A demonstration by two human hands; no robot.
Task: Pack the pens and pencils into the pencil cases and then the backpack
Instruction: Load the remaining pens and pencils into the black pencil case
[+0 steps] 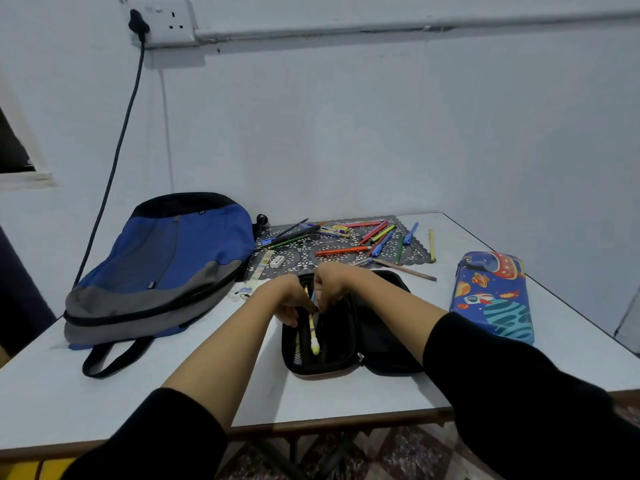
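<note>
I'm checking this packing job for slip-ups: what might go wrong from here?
The topper pencil, pinched by the right hand over the open black pencil case, has a bulky yellow end that may stop the case closing. The yellow pencil lies apart at the lace mat edge and could roll away or get forgotten.

A pale table [346, 389] carries an open black pencil case [381, 327] near its front edge. Left of that case lies a blue and grey backpack [166, 268]. Behind the case is a patterned mat [304, 254], and to its right a closed space-print pencil case [491, 296]. A yellow pencil [431, 244] lies behind and right.
</note>
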